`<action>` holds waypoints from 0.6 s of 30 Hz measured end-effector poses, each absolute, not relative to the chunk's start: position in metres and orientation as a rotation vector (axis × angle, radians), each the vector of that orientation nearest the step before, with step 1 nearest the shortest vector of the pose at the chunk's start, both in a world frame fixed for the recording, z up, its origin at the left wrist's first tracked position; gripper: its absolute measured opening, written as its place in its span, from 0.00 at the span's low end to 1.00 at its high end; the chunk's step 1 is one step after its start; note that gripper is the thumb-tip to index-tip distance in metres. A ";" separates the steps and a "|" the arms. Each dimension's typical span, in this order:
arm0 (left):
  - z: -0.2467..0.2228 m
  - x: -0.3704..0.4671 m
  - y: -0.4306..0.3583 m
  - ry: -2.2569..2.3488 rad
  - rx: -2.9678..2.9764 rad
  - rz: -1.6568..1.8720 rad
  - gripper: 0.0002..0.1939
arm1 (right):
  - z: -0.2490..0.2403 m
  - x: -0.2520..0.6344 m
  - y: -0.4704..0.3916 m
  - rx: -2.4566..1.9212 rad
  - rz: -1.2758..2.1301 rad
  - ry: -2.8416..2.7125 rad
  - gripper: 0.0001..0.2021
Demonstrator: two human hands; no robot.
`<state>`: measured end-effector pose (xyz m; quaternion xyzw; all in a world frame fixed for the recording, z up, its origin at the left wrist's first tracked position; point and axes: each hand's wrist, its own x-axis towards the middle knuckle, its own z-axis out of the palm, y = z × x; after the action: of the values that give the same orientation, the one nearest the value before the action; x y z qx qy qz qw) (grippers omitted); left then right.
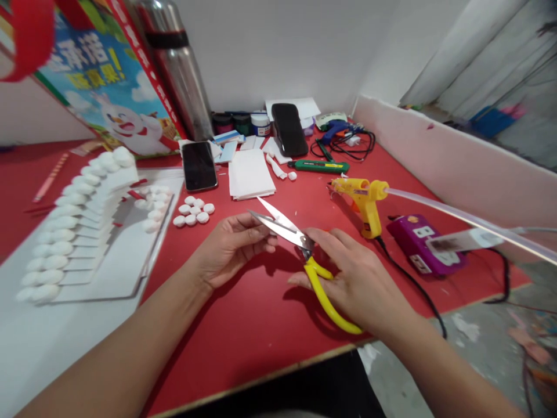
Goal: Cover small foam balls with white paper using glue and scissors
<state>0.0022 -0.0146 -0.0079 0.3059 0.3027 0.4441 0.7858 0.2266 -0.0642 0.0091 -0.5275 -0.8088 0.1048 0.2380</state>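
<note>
My right hand (354, 273) grips a pair of scissors (287, 232) with yellow handles, its blades parted and pointing left. My left hand (237, 241) is closed in a pinch by the lower blade, and whatever sits between its fingertips is hidden. Just beyond that hand lies a small cluster of white round pieces (194, 211). A stack of white cards (251, 174) is past the blade tips. On the left stands a white stair-like model (102, 255), edged with a row of similar round white pieces.
Right of my hands, a yellow glue gun (363, 200) with a long clear stick rests near a purple box (429, 244) and cables. Two phones (199, 166), a green utility knife (319, 166), paint jars (241, 123), a steel flask (183, 75) and a printed carton (113, 87) stand farther back.
</note>
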 end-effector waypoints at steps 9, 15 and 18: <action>-0.008 0.003 -0.013 0.682 0.657 0.942 0.07 | 0.010 0.235 -0.064 -1.475 0.393 -2.141 0.20; -0.006 0.001 -0.013 0.700 0.697 0.997 0.11 | 0.024 0.226 -0.049 -1.933 0.381 -2.094 0.17; -0.003 0.003 -0.014 0.776 0.760 1.075 0.11 | 0.027 0.215 -0.042 -2.142 0.255 -2.135 0.16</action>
<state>0.0028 -0.0144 -0.0033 0.3442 0.3514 0.4866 0.7219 0.2153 -0.0419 0.0274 -0.7047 -0.7025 0.0838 0.0534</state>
